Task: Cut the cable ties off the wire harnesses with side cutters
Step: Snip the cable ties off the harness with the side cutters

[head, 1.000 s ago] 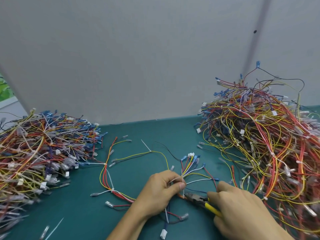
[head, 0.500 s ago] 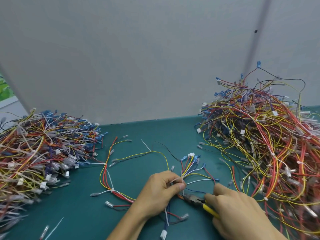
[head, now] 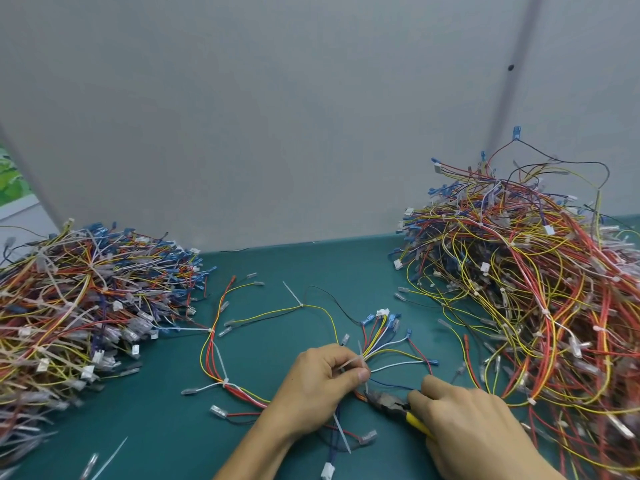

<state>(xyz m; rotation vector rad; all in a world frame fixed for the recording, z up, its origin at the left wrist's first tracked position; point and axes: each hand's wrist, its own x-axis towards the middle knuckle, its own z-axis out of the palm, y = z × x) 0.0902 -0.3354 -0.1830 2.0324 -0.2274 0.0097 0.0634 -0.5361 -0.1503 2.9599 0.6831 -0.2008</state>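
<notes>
My left hand [head: 322,382] pinches a white tie [head: 350,362] between thumb and curled fingers, right where the harness [head: 382,312] bunches; its wires fan out past my knuckles over the green table [head: 277,271]; the bundle's lower part is hidden under my palm. My right hand [head: 474,424] is curled round the cutters [head: 389,403]; only the dark head and a bit of yellow handle show; the tip sits at the wires just below my left thumb; whether the blades are parted I cannot tell. A left pile [head: 86,306] is cut off by the frame and blurred low down; a right pile [head: 536,289] runs off the edge.
</notes>
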